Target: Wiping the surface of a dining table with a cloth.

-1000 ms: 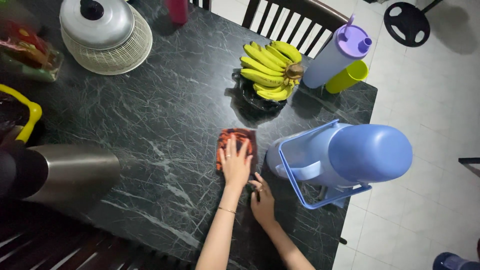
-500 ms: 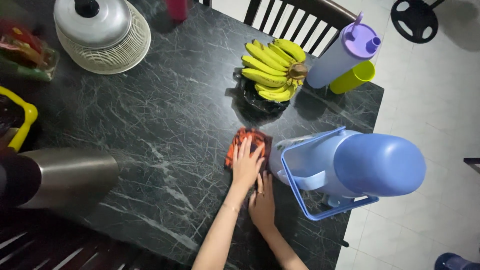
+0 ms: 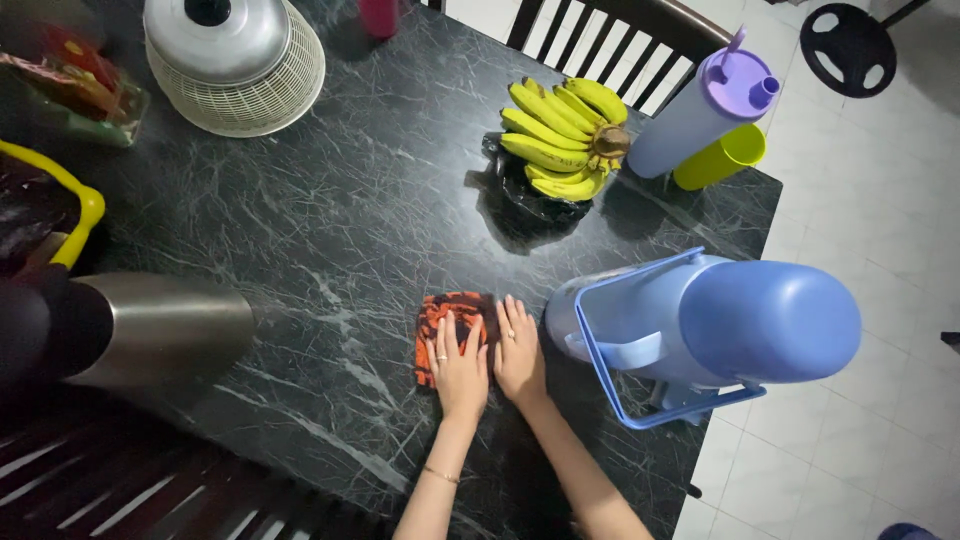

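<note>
Since half a second ago, both hands are sliding back toward the near edge, drawing the orange cloth (image 3: 447, 330) away from the blue flask (image 3: 715, 325). Now the left hand (image 3: 459, 370) is lying flat on the cloth, fingers (image 3: 441, 350) spread and pinching nothing, probably to keep it pressed against the dark marble worktop (image 3: 300, 230). Touching it, the right hand (image 3: 520, 352) is resting palm-down on bare stone, fingers close together, both forearms reaching up from the near edge.
</note>
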